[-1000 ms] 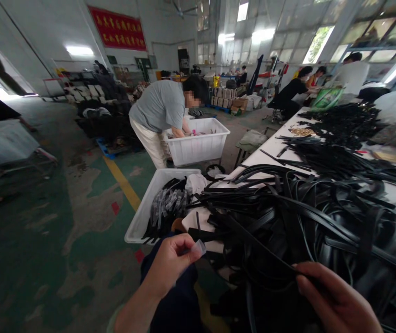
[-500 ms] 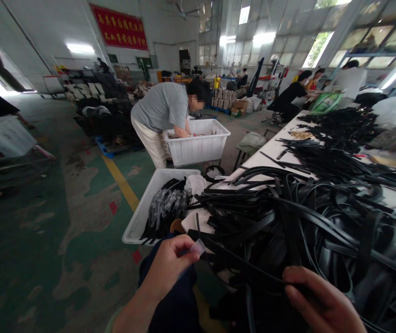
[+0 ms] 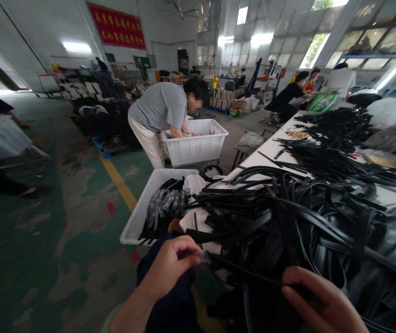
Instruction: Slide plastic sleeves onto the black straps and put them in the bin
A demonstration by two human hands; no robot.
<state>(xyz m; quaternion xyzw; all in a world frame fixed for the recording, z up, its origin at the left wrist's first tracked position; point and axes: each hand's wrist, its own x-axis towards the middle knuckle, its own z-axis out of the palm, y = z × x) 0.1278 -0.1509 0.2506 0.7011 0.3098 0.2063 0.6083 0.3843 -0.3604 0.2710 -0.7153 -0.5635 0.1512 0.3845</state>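
Between the thumb and fingers of my left hand (image 3: 173, 263) is a small clear plastic sleeve (image 3: 204, 256). My right hand (image 3: 319, 296) pinches a flat black strap (image 3: 244, 270), which stretches leftward to the sleeve. The strap's left end meets the sleeve; whether it sits inside cannot be made out. Under and beyond my right hand lies a large tangled pile of black straps (image 3: 288, 217) on the white table (image 3: 250, 163). Left of the table, a white bin (image 3: 137, 219) holds black straps with clear plastic on them (image 3: 166, 202).
A person in a grey shirt (image 3: 159, 106) bends over another white bin (image 3: 196, 150) ahead. Small gold-coloured pieces (image 3: 298, 134) lie farther along the table. Several people sit at its far end. At the left, someone walks beside a cart with a white bin (image 3: 0, 136).
The plastic sleeve in my left hand and the strap's end have come together; before, they were apart. My right hand keeps its grip. The person at the left has stepped along.
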